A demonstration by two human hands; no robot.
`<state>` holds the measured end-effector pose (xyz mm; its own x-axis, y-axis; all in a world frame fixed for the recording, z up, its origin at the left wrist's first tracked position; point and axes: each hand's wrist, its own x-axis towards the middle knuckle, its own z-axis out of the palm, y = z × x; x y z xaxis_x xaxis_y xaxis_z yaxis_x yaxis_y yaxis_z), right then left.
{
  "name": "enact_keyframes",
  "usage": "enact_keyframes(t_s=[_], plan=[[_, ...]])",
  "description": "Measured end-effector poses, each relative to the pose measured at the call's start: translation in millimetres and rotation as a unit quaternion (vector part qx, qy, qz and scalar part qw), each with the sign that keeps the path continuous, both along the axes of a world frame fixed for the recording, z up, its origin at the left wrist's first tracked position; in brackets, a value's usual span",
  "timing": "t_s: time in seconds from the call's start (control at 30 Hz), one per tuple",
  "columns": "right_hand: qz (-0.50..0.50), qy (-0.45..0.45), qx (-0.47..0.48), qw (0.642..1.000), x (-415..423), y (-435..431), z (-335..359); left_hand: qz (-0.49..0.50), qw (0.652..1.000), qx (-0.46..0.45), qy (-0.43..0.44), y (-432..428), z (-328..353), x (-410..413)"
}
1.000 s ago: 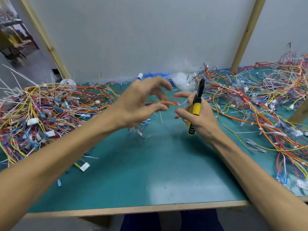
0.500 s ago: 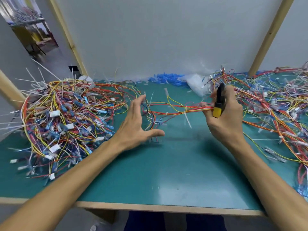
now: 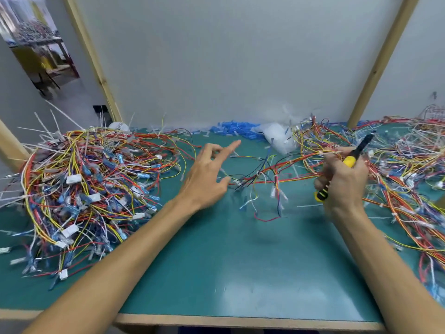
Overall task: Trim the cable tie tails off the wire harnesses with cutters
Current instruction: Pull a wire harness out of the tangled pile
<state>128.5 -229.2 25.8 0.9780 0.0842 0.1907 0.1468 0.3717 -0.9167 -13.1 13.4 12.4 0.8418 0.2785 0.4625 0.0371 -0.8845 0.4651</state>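
Harness [image 3: 265, 177] hangs just above the desk [image 3: 240, 261]: limp, light, tangle-prone. Right hand [image 3: 342, 182] at its right end curls round cutters [image 3: 349, 161] and, apparently, the wires. Left hand [image 3: 207, 179] at its left end, fingers spread, empty. Best gripped on the bundled trunk beside a tie.

No text, label or number legible anywhere I look. Yellow handle of my cutters [image 3: 349, 161] too blurred for any brand.
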Motion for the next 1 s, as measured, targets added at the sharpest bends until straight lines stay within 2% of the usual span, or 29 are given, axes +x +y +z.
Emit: enact_keyframes(t_s=[0.07,0.13,0.2,0.27,0.33,0.4,0.43,0.53,0.57,0.63,0.7,0.77,0.83,0.87,0.9,0.93,0.97,1.0], plan=[[0.082,0.067,0.044,0.993,-5,0,4,-0.043,0.998,0.007,0.047,-4,8,11],[0.154,0.155,0.073,0.973,-7,-3,9,-0.119,0.988,-0.029,0.089,-8,10,16],[0.206,0.221,0.104,0.948,-5,-8,10,-0.176,0.976,-0.095,0.083,-12,9,17],[0.231,0.257,0.105,0.933,-1,-11,9,-0.189,0.962,-0.189,0.054,-12,9,16],[0.248,0.268,0.071,0.928,0,-11,9,-0.181,0.927,-0.328,0.005,-7,13,18],[0.280,0.257,0.021,0.925,-4,-7,9,-0.152,0.870,-0.467,-0.047,-1,24,19],[0.296,0.249,-0.008,0.922,-6,-5,9,-0.127,0.860,-0.489,-0.071,1,28,21],[0.341,0.226,-0.093,0.908,-11,-2,7,-0.029,0.897,-0.424,-0.122,13,29,26],[0.360,0.227,-0.113,0.898,-11,-3,7,-0.009,0.892,-0.431,-0.133,19,27,26],[0.417,0.231,-0.131,0.869,-8,-9,8,0.000,0.843,-0.511,-0.166,34,24,19],[0.505,0.231,-0.113,0.824,-4,-16,8,-0.003,0.757,-0.627,-0.182,43,18,13],[0.598,0.231,-0.051,0.766,-2,-20,6,0.004,0.669,-0.719,-0.189,43,12,9],[0.655,0.248,0.046,0.712,-2,-19,3,0.005,0.599,-0.773,-0.208,39,9,8],[0.655,0.258,0.081,0.706,-2,-17,1,-0.001,0.556,-0.799,-0.229,39,10,8],[0.636,0.257,0.089,0.722,-3,-14,-1,-0.010,0.511,-0.822,-0.251,38,12,7],[0.607,0.242,0.072,0.754,-3,-12,-3,-0.022,0.468,-0.842,-0.268,40,13,6],[0.577,0.219,0.039,0.786,-4,-10,-5,-0.038,0.442,-0.852,-0.278,42,14,4],[0.557,0.198,0.003,0.807,-4,-8,-6,-0.054,0.451,-0.848,-0.272,42,14,2]])
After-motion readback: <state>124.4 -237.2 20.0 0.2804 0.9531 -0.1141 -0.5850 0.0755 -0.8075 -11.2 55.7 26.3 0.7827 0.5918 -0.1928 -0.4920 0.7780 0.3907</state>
